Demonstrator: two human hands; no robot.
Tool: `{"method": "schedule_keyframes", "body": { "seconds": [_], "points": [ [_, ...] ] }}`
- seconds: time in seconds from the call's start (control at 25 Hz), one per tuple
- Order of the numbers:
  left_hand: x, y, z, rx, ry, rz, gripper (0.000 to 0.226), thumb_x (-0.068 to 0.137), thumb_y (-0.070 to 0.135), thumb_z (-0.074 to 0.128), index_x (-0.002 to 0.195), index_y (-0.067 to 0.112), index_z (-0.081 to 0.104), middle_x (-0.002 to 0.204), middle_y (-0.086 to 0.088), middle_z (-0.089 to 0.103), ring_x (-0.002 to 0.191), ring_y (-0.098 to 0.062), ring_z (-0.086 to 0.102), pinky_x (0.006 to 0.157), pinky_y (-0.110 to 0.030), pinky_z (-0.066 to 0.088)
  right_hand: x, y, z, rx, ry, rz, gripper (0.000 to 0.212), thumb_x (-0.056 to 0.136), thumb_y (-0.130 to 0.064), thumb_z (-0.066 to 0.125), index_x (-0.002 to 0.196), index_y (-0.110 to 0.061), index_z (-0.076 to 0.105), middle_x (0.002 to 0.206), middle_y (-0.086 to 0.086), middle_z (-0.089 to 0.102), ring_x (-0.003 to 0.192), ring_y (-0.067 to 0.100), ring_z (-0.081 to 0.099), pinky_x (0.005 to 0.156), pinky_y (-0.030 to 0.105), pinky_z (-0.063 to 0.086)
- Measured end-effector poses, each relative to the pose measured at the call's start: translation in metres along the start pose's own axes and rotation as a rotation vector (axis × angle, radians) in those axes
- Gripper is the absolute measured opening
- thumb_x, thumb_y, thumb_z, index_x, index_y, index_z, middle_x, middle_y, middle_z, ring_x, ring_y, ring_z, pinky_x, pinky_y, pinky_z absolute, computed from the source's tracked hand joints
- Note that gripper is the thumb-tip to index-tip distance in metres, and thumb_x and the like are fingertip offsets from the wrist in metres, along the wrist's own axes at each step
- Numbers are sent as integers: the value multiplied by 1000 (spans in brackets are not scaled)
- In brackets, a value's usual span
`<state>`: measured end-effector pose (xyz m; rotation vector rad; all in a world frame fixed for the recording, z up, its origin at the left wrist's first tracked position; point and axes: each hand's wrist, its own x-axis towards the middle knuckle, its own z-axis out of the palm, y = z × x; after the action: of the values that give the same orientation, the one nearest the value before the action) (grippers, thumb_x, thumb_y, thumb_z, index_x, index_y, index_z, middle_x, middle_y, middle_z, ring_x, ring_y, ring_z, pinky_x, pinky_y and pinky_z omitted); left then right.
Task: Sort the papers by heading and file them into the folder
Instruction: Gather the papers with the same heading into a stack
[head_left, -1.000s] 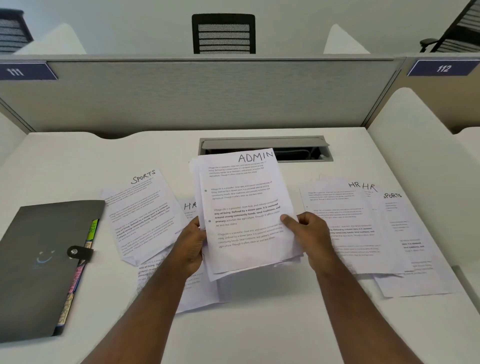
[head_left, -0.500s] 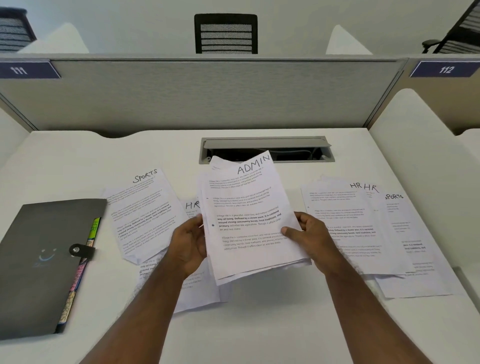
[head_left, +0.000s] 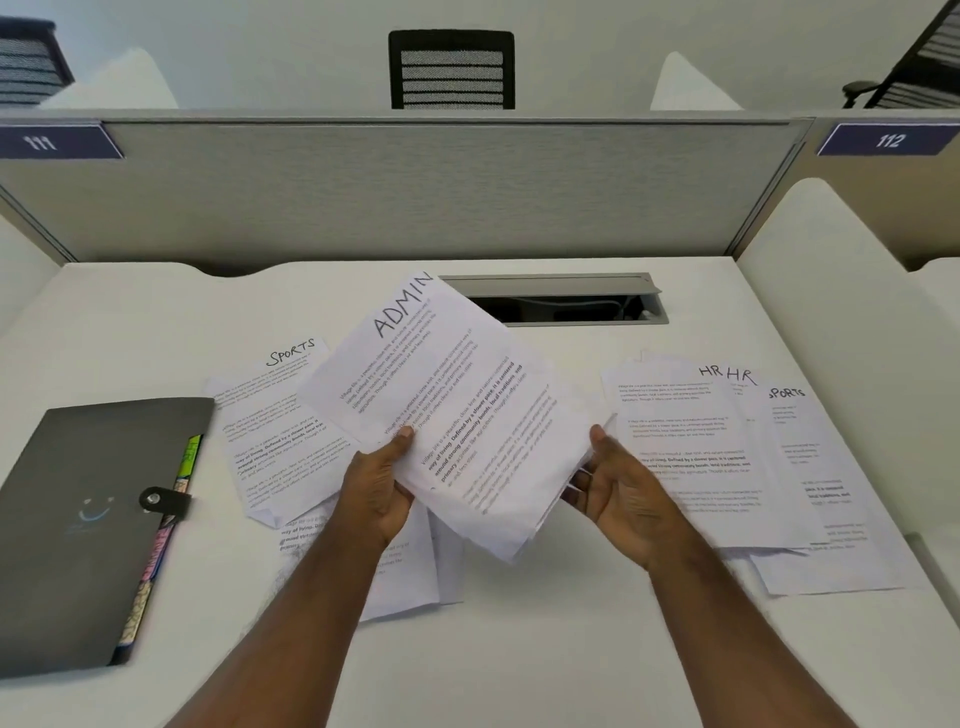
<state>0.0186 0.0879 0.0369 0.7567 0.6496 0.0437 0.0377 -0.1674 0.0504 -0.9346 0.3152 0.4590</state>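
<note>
ADMIN stack (head_left: 457, 415) lifted and tilted, left hand (head_left: 376, 488) pinching its edge; right hand (head_left: 618, 488) spread, cupping the far side, likely squaring the sheets for the folder (head_left: 88, 525).

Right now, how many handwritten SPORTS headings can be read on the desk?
2: one SPORTS sheet left of the held ADMIN stack, one SPORTS sheet at far right, partly under HR pages. Others may be hidden.
</note>
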Motion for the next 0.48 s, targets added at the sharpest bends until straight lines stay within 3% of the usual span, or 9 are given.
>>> {"method": "schedule_keyframes", "body": {
  "seconds": [0.12,0.2,0.28,0.36,0.48],
  "points": [
    [-8,-11,11,-10,-22,21,25,93,-4,56,106,14,68,100,-6,77,88,-23,75,72,-43,62,2,22,8,-167,19,-16,35,89,-15,63,124,-18,61,119,2,72,108,20,69,84,38,59],
    [-15,-12,16,6,-36,-10,24,93,-2,56,107,14,67,95,-4,78,85,-23,75,69,-41,62,5,25,9,-243,122,-72,30,90,-9,65,118,-19,64,113,-2,74,102,17,71,74,34,58],
    [-17,-4,13,4,-41,-29,21,95,4,54,109,14,66,94,-6,78,88,-27,73,77,-43,58,5,19,3,-300,158,-120,25,89,-6,65,110,-18,66,105,-4,76,94,15,73,71,34,59],
    [-12,15,1,-42,-70,-25,26,95,18,54,118,12,65,106,-9,76,97,-30,71,86,-47,57,3,8,-6,-352,143,-153,24,88,-4,66,109,-15,68,104,0,77,94,18,73,76,37,60],
    [0,52,-24,18,-156,-66,48,91,44,54,124,11,63,113,-11,73,98,-28,72,81,-41,60,-1,-10,-21,-399,120,-182,25,83,-4,69,108,-10,70,107,8,75,98,27,72,79,41,60]
  ]
}}
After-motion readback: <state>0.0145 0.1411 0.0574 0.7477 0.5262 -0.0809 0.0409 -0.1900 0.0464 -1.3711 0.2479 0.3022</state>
